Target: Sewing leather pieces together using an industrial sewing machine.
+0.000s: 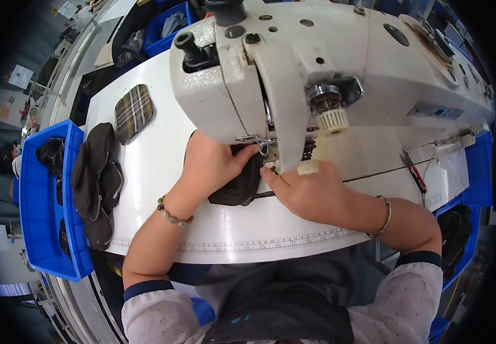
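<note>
A white industrial sewing machine (334, 69) stands over a white table top (162, 229). A dark fabric piece (231, 189) lies under its presser foot (263, 144). My left hand (213, 163) grips this piece just left of the foot, thumb reaching toward the needle area, other fingers mostly hidden. My right hand (302, 189) has its fingers curled at the piece's right edge, close beside the foot, partly hidden by the machine.
A plaid fabric piece (135, 113) and stacked dark zippered pouches (96, 183) lie at the left. Blue bins stand left (30, 189), behind (153, 26) and right (474, 172). Red-and-black snips (414, 172) lie on the right of the table.
</note>
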{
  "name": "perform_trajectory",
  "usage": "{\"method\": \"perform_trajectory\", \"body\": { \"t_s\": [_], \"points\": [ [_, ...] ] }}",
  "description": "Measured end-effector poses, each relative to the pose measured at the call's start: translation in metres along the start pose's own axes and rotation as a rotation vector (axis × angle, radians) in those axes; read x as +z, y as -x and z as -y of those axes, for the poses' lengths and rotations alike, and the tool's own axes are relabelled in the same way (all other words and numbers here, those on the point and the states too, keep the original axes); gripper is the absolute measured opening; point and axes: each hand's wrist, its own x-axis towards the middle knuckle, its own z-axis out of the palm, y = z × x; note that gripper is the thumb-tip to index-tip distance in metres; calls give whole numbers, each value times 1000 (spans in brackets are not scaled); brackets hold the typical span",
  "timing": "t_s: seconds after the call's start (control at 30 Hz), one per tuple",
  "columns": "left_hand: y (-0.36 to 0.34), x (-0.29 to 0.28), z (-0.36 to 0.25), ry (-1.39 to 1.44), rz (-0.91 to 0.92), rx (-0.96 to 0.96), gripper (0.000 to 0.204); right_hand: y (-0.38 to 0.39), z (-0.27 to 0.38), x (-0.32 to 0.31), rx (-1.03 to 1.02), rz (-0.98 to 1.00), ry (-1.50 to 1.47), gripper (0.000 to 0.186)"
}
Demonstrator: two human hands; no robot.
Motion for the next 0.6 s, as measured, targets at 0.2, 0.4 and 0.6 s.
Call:
{"method": "perform_trajectory", "body": {
  "t_s": [0.2,0.4,0.6],
  "points": [
    [0,3,4,22,-36,2,28,0,0,5,15,-15,-195,30],
    [0,4,3,82,27,-67,36,0,5,3,17,148,-219,17],
    [-3,-1,-10,145,85,-156,35,2,3,-1,8,143,-200,11]
  ]
}}
